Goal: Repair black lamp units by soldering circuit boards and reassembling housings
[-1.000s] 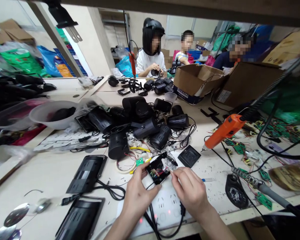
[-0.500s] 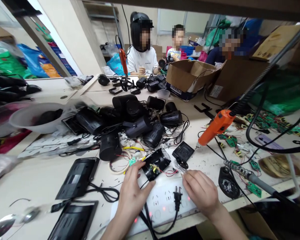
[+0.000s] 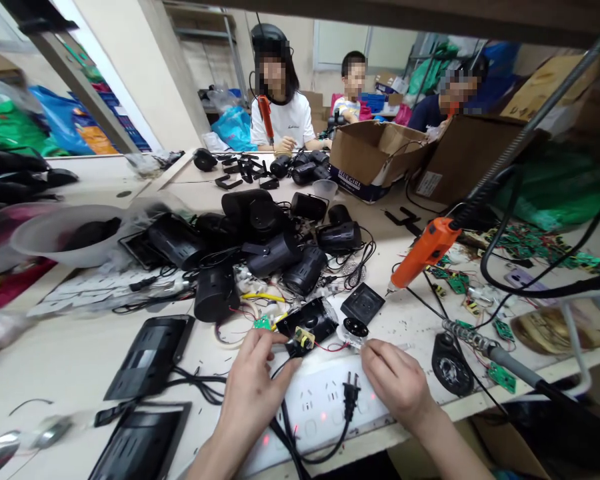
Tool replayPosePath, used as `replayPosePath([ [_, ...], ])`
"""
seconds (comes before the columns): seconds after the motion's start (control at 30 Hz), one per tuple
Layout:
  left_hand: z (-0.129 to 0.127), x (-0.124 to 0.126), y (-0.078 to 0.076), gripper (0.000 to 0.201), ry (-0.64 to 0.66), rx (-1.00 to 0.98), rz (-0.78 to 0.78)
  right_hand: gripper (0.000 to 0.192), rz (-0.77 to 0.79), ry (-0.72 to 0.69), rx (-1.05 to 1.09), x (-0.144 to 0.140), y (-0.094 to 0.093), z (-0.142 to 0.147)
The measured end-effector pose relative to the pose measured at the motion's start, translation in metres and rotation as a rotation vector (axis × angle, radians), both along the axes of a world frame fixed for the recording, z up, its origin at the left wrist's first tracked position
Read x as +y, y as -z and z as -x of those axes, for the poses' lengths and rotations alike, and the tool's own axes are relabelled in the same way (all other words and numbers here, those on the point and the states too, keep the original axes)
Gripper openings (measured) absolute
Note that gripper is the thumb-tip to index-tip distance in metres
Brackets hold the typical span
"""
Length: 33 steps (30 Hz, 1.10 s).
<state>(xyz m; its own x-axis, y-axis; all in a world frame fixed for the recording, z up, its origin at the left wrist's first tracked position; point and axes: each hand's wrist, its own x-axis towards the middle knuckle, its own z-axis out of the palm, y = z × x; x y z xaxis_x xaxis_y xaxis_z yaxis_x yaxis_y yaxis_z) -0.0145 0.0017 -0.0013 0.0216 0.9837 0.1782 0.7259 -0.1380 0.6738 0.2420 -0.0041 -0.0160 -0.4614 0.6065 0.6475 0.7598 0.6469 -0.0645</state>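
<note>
Cluttered workbench (image 3: 80, 360), left hand (image 3: 253, 387) half-covering black housing (image 3: 307, 322)

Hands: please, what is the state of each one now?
Left hand: closed on the black housing.
Right hand: fingers curled near the round part; grip cannot be told.

Ahead of us a heap of black housings (image 3: 260, 247) and loose wires (image 3: 245, 313) blocks the bench (image 3: 70, 360). The hanging orange screwdriver (image 3: 423, 250) crowds our right, black panels (image 3: 150, 357) our left; bare bench lies far left.
</note>
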Motion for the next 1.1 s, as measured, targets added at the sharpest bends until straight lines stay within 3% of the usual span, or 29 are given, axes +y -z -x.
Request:
replayPosePath([
  [0.13,-0.003,-0.004,-0.015,0.017,-0.009,-0.045,-0.129,0.026,-0.010,0.018,0.031,-0.004,0.004,-0.001],
  [0.3,-0.027,-0.016,-0.027,0.009,0.139,-0.091,-0.136,0.022,-0.013,0.061,0.101,-0.006,0.010,0.005],
  [0.43,-0.034,-0.016,-0.027,0.009,0.155,-0.111,-0.156,0.015,-0.070,0.053,0.161,-0.004,0.007,0.010],
  [0.7,-0.006,0.010,-0.027,0.024,-0.021,-0.155,-0.102,0.013,-0.090,0.044,0.226,-0.005,0.003,0.014],
  [0.93,-0.013,0.014,-0.020,0.026,0.062,-0.155,-0.030,0.015,-0.100,0.069,0.237,-0.005,0.004,0.015],
  [1.1,-0.012,0.014,-0.019,0.029,0.047,-0.158,0.005,0.013,-0.085,0.079,0.231,-0.005,0.008,0.015],
])
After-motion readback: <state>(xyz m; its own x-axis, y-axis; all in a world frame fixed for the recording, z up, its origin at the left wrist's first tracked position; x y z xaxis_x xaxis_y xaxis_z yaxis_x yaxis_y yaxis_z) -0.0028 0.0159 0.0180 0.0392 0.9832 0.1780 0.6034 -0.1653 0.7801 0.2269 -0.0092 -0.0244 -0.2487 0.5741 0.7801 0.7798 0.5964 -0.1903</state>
